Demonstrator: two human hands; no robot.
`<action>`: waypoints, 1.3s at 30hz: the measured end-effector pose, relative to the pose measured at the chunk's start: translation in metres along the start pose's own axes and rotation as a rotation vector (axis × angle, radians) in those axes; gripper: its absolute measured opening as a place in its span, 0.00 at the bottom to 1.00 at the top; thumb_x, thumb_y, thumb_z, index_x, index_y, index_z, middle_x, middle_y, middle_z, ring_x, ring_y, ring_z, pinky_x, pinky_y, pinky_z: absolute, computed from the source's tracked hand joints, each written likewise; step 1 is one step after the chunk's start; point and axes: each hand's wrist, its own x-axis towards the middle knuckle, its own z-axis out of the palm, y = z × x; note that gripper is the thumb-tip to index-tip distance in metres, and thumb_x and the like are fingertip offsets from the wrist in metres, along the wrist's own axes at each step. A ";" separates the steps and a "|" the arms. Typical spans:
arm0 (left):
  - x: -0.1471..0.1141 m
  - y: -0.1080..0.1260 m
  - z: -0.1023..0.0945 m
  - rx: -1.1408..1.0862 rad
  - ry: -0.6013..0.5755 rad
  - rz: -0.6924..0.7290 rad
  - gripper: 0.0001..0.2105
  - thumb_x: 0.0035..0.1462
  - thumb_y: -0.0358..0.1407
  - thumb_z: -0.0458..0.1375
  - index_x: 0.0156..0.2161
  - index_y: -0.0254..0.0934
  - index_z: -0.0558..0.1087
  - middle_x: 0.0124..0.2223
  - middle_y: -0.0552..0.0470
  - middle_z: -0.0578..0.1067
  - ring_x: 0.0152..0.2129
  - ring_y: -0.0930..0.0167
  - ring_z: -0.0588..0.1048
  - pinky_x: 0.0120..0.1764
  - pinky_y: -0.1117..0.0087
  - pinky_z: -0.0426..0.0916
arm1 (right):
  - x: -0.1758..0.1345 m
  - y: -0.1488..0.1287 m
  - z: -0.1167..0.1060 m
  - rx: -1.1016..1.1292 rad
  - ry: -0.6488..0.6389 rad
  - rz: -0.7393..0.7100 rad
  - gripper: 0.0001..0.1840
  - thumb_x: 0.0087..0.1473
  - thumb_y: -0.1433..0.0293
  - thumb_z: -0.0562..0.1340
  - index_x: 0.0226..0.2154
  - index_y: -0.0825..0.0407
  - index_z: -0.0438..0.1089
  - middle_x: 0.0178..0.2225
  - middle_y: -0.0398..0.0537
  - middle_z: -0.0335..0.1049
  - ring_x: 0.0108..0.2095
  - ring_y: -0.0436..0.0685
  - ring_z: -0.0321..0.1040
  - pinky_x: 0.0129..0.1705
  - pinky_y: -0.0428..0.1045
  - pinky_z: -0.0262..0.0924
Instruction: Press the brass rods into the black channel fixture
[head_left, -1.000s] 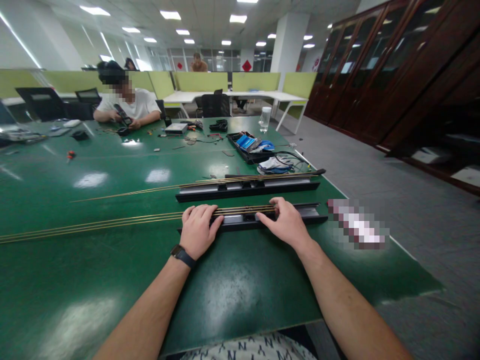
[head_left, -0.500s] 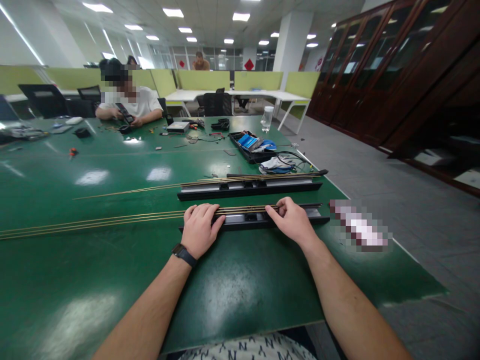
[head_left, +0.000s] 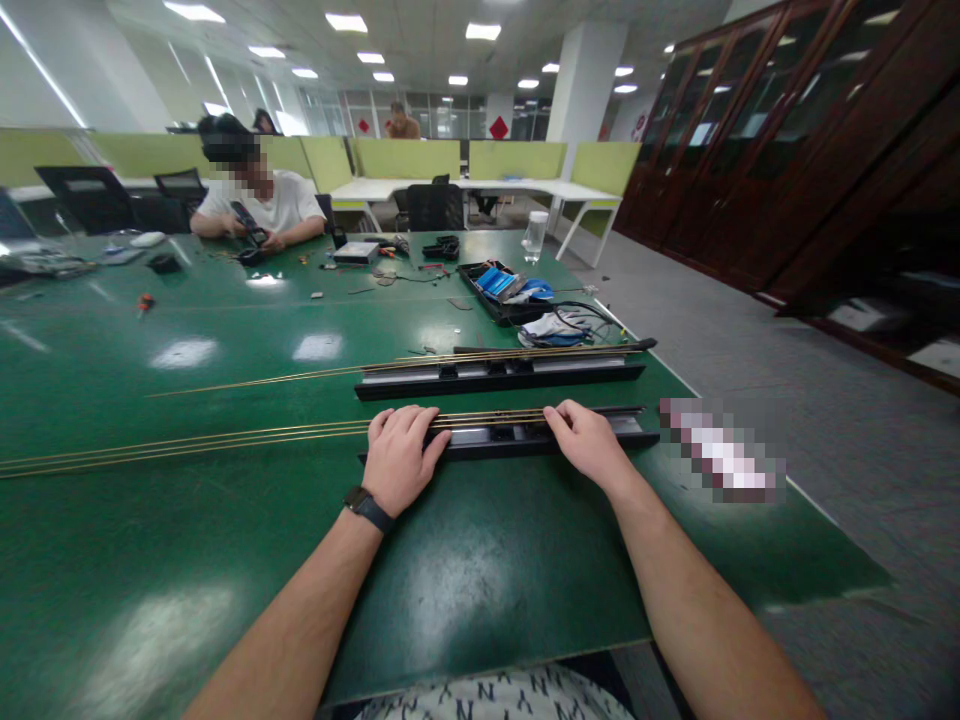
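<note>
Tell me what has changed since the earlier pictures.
The right hand has shifted slightly right along the near black channel, its thumb drawing in toward the fingers; its grip is unclear. The left hand stays over the gold-coloured rods, far channel unmoved.

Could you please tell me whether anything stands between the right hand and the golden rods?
Nothing visible does: the right hand is right at the golden rods, above the nearer black rail. The left hand lies across them farther left, not between. Whether the right hand grips them is unclear.
</note>
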 end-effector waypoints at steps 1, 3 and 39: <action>0.000 0.000 0.001 0.002 0.007 0.003 0.17 0.68 0.46 0.52 0.55 0.41 0.72 0.54 0.44 0.78 0.53 0.60 0.74 0.60 0.53 0.57 | 0.000 0.001 0.000 0.011 -0.004 0.011 0.22 0.63 0.52 0.53 0.25 0.48 0.64 0.26 0.43 0.70 0.27 0.54 0.64 0.33 0.49 0.52; 0.000 -0.001 0.002 0.003 0.020 0.010 0.17 0.68 0.45 0.53 0.55 0.41 0.72 0.54 0.44 0.78 0.54 0.59 0.73 0.60 0.53 0.57 | 0.001 0.002 0.000 0.033 -0.017 0.029 0.22 0.63 0.51 0.54 0.25 0.48 0.64 0.25 0.43 0.70 0.28 0.54 0.64 0.33 0.49 0.52; -0.001 -0.001 0.002 0.010 0.035 0.024 0.17 0.69 0.45 0.53 0.56 0.41 0.72 0.53 0.44 0.79 0.54 0.59 0.73 0.60 0.52 0.57 | 0.004 0.006 -0.007 -0.059 0.043 -0.089 0.23 0.65 0.53 0.53 0.22 0.48 0.60 0.25 0.44 0.69 0.28 0.54 0.63 0.34 0.49 0.50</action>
